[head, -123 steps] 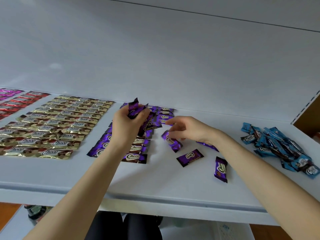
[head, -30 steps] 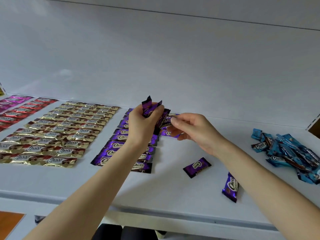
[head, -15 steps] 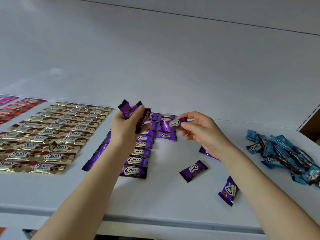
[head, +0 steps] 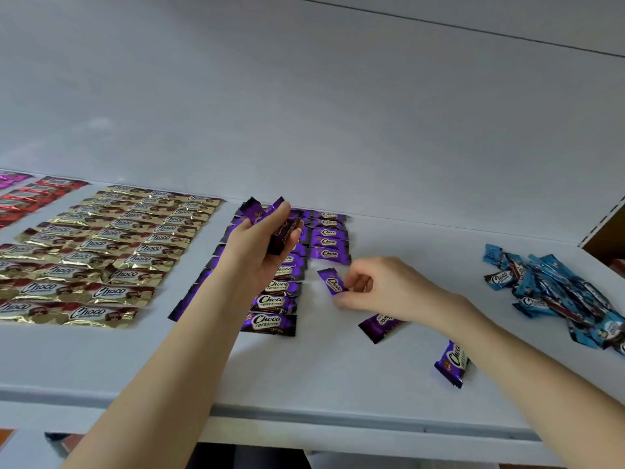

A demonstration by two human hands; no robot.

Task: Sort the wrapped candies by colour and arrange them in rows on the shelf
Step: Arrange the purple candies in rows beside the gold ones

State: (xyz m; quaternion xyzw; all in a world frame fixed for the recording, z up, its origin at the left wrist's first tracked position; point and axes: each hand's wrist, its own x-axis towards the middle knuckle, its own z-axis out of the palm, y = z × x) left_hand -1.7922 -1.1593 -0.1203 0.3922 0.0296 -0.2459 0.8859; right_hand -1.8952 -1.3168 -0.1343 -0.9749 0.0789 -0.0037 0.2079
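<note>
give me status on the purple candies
Left hand grips purple candy bunch. Right hand pinches one purple candy below short purple column. Two strays, blue pile unsorted.

I see a white shelf (head: 321,377) carrying red rows (head: 30,198), gold rows (head: 101,252) and purple rows (head: 328,238). Loose purple candies (head: 451,363) lie to their right. A blue heap (head: 558,292) sits far right.

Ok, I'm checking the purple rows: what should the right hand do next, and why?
Probably straighten the purple candy pinched by the right hand and lay it flat just below the right-hand purple column. The candy is tilted right under that column's last piece, the column is shorter than its neighbour, and the left hand grips a bunch of purple candies for later.
</note>
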